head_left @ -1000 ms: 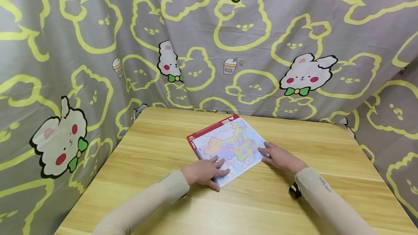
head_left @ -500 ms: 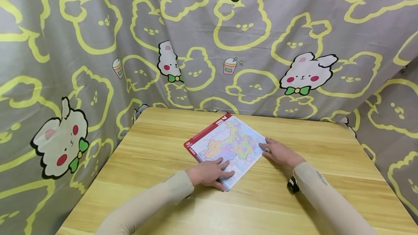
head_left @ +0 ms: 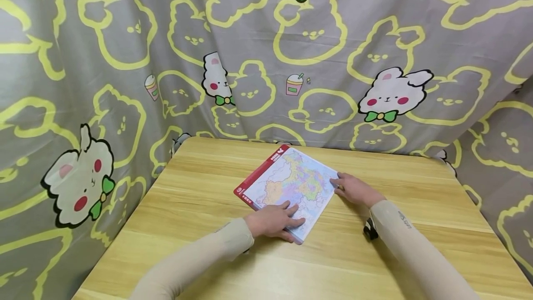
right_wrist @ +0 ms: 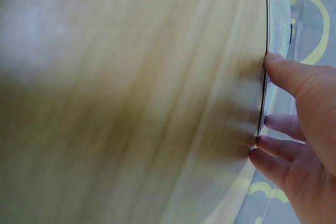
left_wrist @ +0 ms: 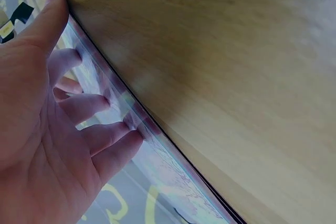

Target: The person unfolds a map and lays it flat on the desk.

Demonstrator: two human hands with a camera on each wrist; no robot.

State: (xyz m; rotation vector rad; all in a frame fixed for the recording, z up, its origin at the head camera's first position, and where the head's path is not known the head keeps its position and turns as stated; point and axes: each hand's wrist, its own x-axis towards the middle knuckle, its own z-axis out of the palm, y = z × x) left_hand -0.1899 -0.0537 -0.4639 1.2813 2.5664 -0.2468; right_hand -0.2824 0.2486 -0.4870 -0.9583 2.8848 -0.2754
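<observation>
A flat map board [head_left: 300, 179] with a coloured map and a red strip along its far-left side lies turned at an angle on the wooden table. My left hand [head_left: 272, 221] rests on its near-left part, fingers spread over the printed face and thumb at the near corner. In the left wrist view, the fingertips [left_wrist: 137, 135] press on the glossy surface. My right hand [head_left: 354, 189] touches the right corner, index finger lying over the map. Seen from the right wrist, its thumb [right_wrist: 275, 66] and other fingertips meet the board's thin edge.
The light wooden table [head_left: 200, 170] reaches back to a grey curtain [head_left: 250, 36] with yellow outlines and rabbit faces. The curtain also hangs along the left and right sides. A dark band [head_left: 369, 229] sits at the right wrist.
The map board has turned counterclockwise: its far corner swung left and its near corner right. My left hand has moved right with it, and the right hand slightly away from me.
</observation>
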